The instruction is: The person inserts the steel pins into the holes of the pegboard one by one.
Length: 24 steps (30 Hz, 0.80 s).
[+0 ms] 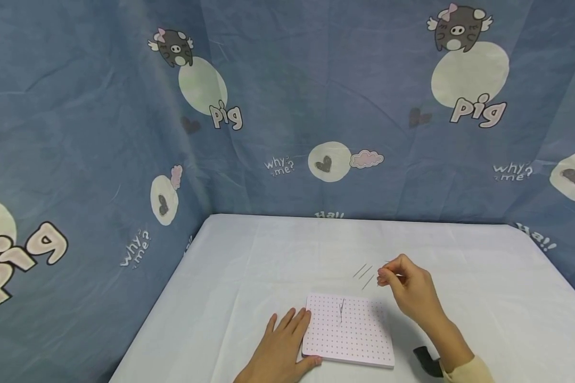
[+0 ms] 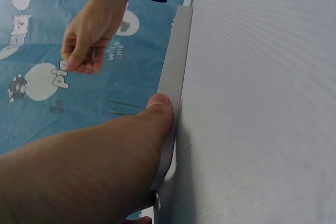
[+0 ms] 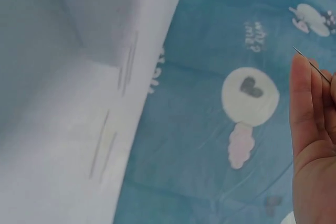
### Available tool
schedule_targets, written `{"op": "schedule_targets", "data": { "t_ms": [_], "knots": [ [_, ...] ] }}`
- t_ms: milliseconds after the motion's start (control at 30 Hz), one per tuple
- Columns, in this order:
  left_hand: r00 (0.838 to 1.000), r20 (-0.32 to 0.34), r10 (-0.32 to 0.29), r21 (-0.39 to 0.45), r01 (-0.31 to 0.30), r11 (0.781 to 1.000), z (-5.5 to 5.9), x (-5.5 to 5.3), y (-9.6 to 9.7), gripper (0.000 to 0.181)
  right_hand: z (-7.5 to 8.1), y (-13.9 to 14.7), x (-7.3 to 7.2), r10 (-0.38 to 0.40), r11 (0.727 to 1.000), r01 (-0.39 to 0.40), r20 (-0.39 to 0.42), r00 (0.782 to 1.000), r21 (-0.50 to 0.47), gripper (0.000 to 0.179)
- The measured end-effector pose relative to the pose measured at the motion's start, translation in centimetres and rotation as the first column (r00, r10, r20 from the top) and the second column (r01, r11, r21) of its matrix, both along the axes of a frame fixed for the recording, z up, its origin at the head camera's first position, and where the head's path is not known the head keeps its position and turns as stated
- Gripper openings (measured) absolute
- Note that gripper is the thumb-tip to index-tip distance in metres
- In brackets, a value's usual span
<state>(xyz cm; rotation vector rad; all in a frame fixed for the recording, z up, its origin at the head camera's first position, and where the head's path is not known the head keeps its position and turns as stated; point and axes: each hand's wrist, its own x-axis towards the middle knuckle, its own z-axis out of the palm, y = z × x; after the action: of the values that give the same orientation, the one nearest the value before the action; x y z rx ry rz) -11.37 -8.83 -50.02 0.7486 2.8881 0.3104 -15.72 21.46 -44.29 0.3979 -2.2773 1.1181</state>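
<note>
A white board (image 1: pixel 350 340) dotted with rows of small holes lies on the table, and two thin needles (image 1: pixel 341 311) stand up from its upper part. My left hand (image 1: pixel 280 348) rests at the board's left side, fingers extended along the edge and thumb (image 2: pixel 160 108) against the near edge. Raised beyond the board's far right corner, my right hand (image 1: pixel 414 292) pinches a thin metal needle (image 3: pixel 312 66) between thumb and fingers; its tip sticks out past the fingertips. Several more needles (image 1: pixel 366 272) lie on the table just left of that hand.
A white cloth covers the table (image 1: pixel 249 260). Blue printed curtains (image 1: pixel 278 96) hang behind it and along the left side. A black strap piece (image 1: pixel 427 361) is at the right wrist, beside the cream sleeve (image 1: pixel 469 371).
</note>
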Motion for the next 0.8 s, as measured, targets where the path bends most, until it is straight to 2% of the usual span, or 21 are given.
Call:
{"op": "schedule_targets", "data": {
  "t_ms": [200,500,800],
  "knots": [
    [1.000,0.001,0.002,-0.005,-0.002,1.000,0.1,0.0,0.0,0.097,0.6,-1.0,0.7,0.059,0.996,-0.056,-0.048,0.997,0.072,0.024],
    [1.000,-0.001,0.012,-0.014,-0.012,1.000,0.1,0.0,0.1,0.098,1.4,-2.2,1.8,0.206,0.972,-0.206,0.012,0.978,0.116,0.025],
    [1.000,0.018,0.018,-0.008,-0.018,1.000,0.2,0.0,0.1,0.098,1.3,-3.0,2.2,0.283,0.951,-0.280,-0.004,0.959,0.127,0.027]
  ]
}}
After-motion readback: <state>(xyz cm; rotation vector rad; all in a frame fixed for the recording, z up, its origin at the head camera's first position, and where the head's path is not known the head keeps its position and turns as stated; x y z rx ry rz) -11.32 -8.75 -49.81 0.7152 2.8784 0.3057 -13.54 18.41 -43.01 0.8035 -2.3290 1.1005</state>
